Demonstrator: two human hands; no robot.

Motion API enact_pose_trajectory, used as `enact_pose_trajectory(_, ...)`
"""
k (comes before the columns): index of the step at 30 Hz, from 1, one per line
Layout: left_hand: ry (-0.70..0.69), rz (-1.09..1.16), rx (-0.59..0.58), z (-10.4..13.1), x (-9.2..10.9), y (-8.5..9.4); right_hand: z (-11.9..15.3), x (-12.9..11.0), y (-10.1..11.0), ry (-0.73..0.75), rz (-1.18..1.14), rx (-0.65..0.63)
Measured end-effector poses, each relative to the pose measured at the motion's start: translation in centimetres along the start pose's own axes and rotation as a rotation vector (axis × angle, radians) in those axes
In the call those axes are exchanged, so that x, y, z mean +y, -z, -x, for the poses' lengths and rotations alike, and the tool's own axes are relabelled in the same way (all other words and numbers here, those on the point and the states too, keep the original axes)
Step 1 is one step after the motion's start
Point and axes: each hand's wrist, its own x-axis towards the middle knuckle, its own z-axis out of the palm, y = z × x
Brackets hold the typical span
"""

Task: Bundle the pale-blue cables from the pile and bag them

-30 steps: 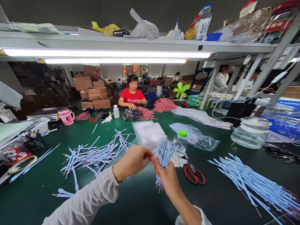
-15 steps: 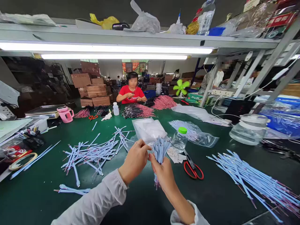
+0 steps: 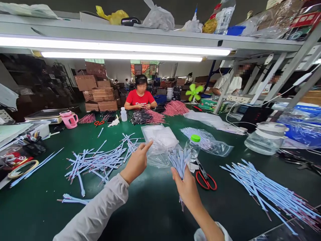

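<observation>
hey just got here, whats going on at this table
A person is working with pale blue wires. The right hand grips a bundle of pale blue wires, while the left hand is raised apart from it, with nothing clearly visible in its fingers. A loose pile lies on the left and another stack on the right, with red-handled scissors between that stack and the bundle. Across the table, a co-worker in red has both hands near black and pink wires.

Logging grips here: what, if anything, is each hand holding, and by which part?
The right hand grips a bundle of light-blue wires around its middle; nothing shows in the left hand.
</observation>
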Motion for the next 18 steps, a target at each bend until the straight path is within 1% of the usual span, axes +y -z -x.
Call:
enact_pose_trajectory(2, -0.032, -0.012, -0.023, -0.1, 0.4, 0.0, 0.2, -0.6, 0.1, 0.135, 0.052, -0.103)
enact_pose_trajectory(3, -0.053, -0.014, -0.027, -0.2, 0.6, 0.1, 0.3, -0.7, 0.1, 0.168, 0.083, -0.188)
enact_pose_trajectory(4, -0.078, -0.016, -0.030, -0.2, 0.8, 0.1, 0.2, -0.8, 0.0, 0.162, 0.110, -0.282)
enact_pose_trajectory(5, -0.100, -0.024, -0.030, -0.1, 1.0, 0.2, 0.0, -0.7, -0.1, 0.122, 0.122, -0.372)
enact_pose_trajectory(7, -0.142, -0.063, -0.046, 0.1, 1.4, 0.1, -0.4, -0.2, -0.3, -0.034, 0.055, -0.522)
enact_pose_trajectory(9, -0.200, -0.119, -0.114, 0.6, 2.0, -0.2, -1.0, 0.5, -0.7, -0.212, -0.133, -0.646)
enact_pose_trajectory(10, -0.234, -0.144, -0.166, 1.0, 2.3, -0.5, -1.3, 0.8, -0.8, -0.284, -0.232, -0.681)
enact_pose_trajectory(12, -0.308, -0.173, -0.276, 1.8, 3.3, -1.2, -1.8, 1.4, -1.2, -0.365, -0.345, -0.687)
enact_pose_trajectory(14, -0.363, -0.181, -0.336, 2.8, 4.7, -2.0, -2.2, 1.9, -1.3, -0.379, -0.333, -0.638)
enact_pose_trajectory(17, -0.426, -0.191, -0.338, 4.1, 6.9, -3.0, -1.9, 2.6, -1.3, -0.359, -0.252, -0.579)
enact_pose_trajectory(18, -0.445, -0.193, -0.335, 4.3, 7.6, -3.2, -1.6, 2.8, -1.2, -0.347, -0.198, -0.541)
